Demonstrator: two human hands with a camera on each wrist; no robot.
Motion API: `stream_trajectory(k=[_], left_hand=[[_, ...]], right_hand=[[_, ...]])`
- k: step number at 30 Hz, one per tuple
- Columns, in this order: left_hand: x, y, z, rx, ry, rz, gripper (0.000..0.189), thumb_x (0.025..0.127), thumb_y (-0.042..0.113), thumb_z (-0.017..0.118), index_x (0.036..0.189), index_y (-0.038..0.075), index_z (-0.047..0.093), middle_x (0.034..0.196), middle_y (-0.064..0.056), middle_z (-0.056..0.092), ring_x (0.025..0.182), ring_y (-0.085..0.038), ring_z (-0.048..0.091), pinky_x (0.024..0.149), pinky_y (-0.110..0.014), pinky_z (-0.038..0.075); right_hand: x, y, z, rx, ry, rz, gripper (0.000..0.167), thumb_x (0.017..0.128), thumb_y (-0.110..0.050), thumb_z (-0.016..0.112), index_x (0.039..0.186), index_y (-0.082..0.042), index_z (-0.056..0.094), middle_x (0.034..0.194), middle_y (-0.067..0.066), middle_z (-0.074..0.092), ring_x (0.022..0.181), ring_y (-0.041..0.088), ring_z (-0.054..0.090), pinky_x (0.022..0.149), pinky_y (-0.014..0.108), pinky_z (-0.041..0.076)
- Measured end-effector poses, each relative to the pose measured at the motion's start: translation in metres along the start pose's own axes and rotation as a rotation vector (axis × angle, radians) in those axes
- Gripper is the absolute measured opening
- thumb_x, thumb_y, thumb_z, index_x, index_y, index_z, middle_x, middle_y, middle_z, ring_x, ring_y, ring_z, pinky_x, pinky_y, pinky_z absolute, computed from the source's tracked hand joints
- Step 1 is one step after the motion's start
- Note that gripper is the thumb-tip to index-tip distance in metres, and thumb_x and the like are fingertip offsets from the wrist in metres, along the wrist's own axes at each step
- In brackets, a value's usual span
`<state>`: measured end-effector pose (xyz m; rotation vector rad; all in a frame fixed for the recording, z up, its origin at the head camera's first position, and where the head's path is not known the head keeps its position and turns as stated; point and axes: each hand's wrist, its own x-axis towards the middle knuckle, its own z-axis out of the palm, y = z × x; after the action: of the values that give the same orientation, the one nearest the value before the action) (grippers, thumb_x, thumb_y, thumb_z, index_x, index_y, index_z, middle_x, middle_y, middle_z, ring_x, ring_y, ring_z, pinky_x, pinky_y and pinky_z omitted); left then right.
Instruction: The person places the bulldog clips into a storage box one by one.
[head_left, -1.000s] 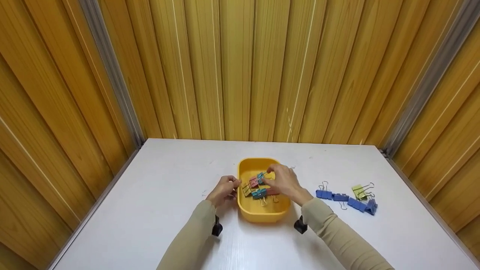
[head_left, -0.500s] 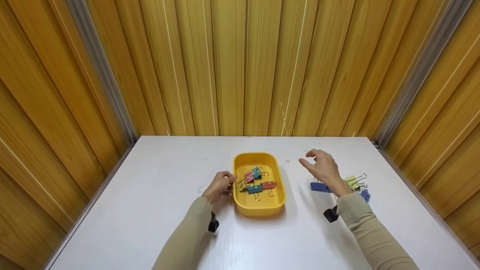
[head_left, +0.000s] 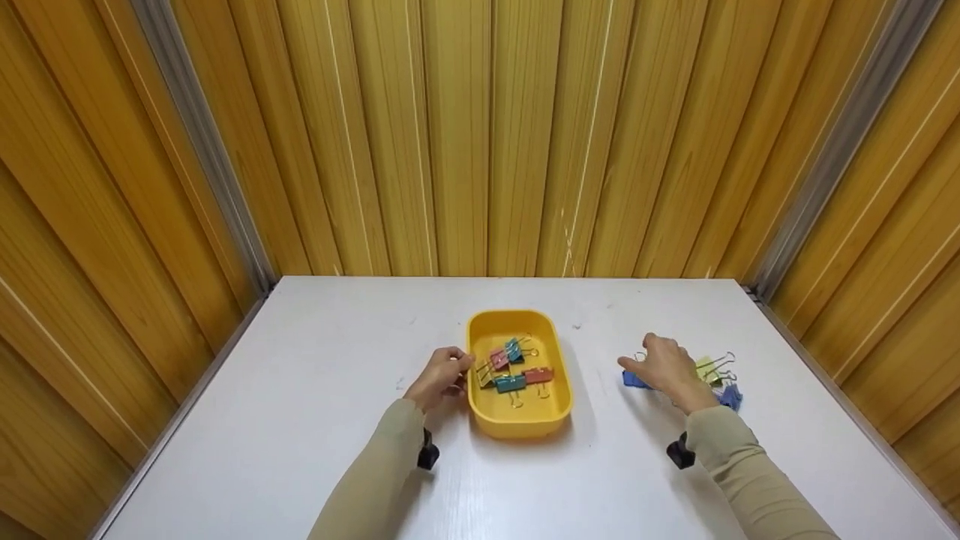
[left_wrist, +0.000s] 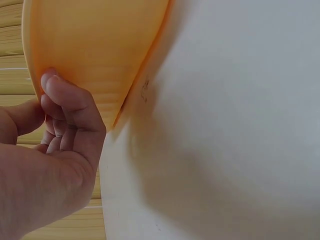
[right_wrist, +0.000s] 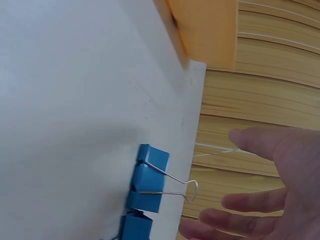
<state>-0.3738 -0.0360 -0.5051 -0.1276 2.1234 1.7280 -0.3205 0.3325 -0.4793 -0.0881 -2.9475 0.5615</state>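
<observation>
A yellow plastic bin (head_left: 520,429) stands mid-table with several binder clips in it: teal (head_left: 511,383), red (head_left: 538,375), pink (head_left: 499,359) and yellow ones. My left hand (head_left: 440,379) pinches the bin's left rim between thumb and curled fingers; the left wrist view shows this hand (left_wrist: 65,135) against the outer wall. Over to the right, my right hand (head_left: 669,369) hovers with fingers spread above a row of blue binder clips (head_left: 636,379), partly covering them. In the right wrist view a blue clip (right_wrist: 150,177) lies on the table, apart from the fingers (right_wrist: 252,201).
A yellow-green binder clip (head_left: 709,370) lies beyond the right hand, near another blue clip (head_left: 730,397). The white table (head_left: 337,360) is bounded by wood-patterned panels (head_left: 517,150) at the back and sides.
My right hand has let go of a teal clip in the bin, moved right, and lowered over the blue clips. The left hand stays on the rim.
</observation>
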Motion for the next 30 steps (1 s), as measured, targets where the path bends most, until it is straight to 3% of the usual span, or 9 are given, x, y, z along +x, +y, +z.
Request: stream_trajectory(k=[5,12,19,26,30], left_hand=[[0.0,0.0,0.0,-0.01,-0.013,0.018,0.018,0.098,0.024,0.052,0.098,0.005,0.053,0.085,-0.007,0.059,0.062,-0.014,0.055,0.053,-0.023,0.048],[0.001,0.001,-0.001,0.001,0.0,0.01,0.017,0.099,0.022,0.052,0.098,0.006,0.054,0.088,-0.009,0.06,0.064,-0.016,0.055,0.054,-0.024,0.049],[0.0,-0.002,0.002,0.009,-0.005,0.011,0.021,0.099,0.023,0.051,0.106,0.003,0.055,0.094,-0.012,0.063,0.066,-0.015,0.056,0.056,-0.024,0.049],[0.0,-0.001,0.001,0.012,-0.005,0.018,0.023,0.099,0.023,0.051,0.108,0.002,0.054,0.095,-0.013,0.064,0.065,-0.015,0.056,0.056,-0.024,0.049],[0.001,-0.001,0.001,0.016,0.003,0.018,0.021,0.098,0.023,0.052,0.105,0.003,0.054,0.091,-0.011,0.064,0.065,-0.015,0.056,0.056,-0.024,0.048]], right_hand=[[0.001,0.004,0.017,-0.082,0.031,-0.015,0.046,0.081,-0.038,0.073,0.095,0.003,0.057,0.083,0.019,0.063,0.068,0.032,0.06,0.058,0.045,0.046],[0.005,0.005,0.027,-0.114,0.063,-0.015,0.062,0.08,-0.031,0.074,0.118,0.009,0.046,0.094,0.026,0.061,0.082,0.045,0.061,0.072,0.058,0.045],[0.005,0.009,0.034,-0.134,0.069,-0.017,0.044,0.08,-0.03,0.073,0.099,0.007,0.056,0.09,0.025,0.06,0.08,0.043,0.06,0.074,0.059,0.044],[0.006,0.01,0.034,-0.081,0.059,-0.05,0.033,0.073,-0.021,0.073,0.09,0.003,0.059,0.087,0.02,0.06,0.08,0.039,0.058,0.074,0.057,0.043],[0.008,0.01,0.035,-0.015,0.023,-0.043,0.033,0.071,-0.017,0.075,0.093,0.003,0.06,0.09,0.02,0.064,0.084,0.037,0.06,0.078,0.053,0.039]])
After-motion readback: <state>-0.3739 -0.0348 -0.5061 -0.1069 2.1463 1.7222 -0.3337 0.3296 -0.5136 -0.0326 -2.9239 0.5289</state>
